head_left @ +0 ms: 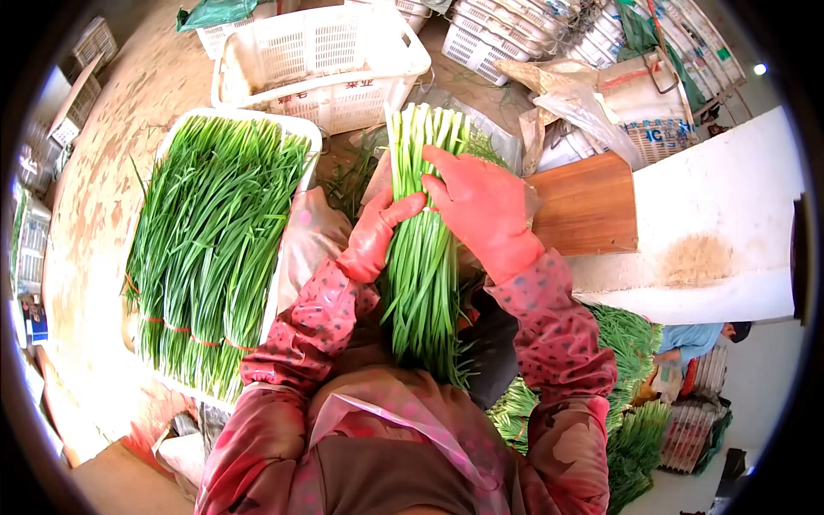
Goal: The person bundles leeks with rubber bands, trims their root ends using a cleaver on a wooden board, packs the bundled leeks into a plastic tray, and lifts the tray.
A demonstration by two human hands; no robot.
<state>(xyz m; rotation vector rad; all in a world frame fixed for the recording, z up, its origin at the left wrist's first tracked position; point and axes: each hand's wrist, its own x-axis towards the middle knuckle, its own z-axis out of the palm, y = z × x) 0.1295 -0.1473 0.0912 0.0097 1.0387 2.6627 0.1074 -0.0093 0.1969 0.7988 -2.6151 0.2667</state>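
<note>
Between my gloved hands stands a bunch of garlic chives [422, 275], pale cut ends at the top and dark leaves hanging toward my lap. My left hand [378, 233], in a red rubber glove, grips the bunch from its left side, thumb across the stems. Also gloved in red, my right hand [482, 206] is closed on the bunch from the right, its fingers over the pale stems. A thin red band [431, 209] shows on the stems between the hands. To the left, a white crate [314, 136] is packed with chives [219, 232] tied in red bands.
A large white basket [322, 47] stands beyond the chive crate. A brown wooden board [584, 204] lies beside a white panel [687, 223] on the right. Loose chives [622, 343] are heaped at my right. Another person [691, 339] is farther off at the right.
</note>
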